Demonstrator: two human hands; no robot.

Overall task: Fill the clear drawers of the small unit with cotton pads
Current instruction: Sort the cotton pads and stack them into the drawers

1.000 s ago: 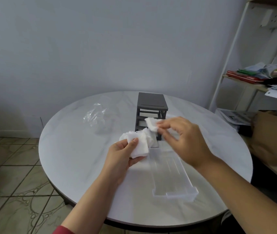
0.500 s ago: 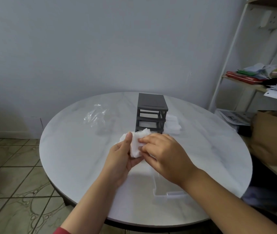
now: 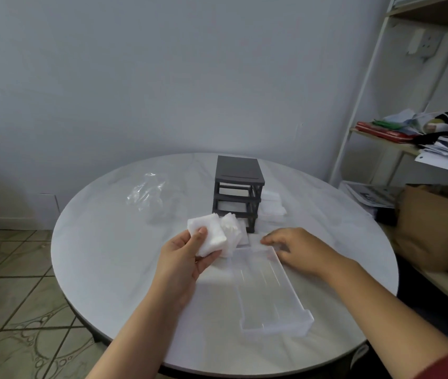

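A stack of white pads (image 3: 209, 237) sits in the left hand (image 3: 186, 259), thumb on top and fingers curled beneath, held above the table (image 3: 108, 255) just in front of the dark unit (image 3: 238, 173). A clear drawer (image 3: 270, 294) lies out of the unit on the table, nearest the person. The right hand (image 3: 303, 250) rests at its far end with fingers bent over the rim; whether they pinch anything, I cannot tell. More pads (image 3: 272, 207) lie beside the unit on its right, and a crumpled plastic bag (image 3: 146, 194) lies to its left. A shelf (image 3: 381, 140) stands right of the table.
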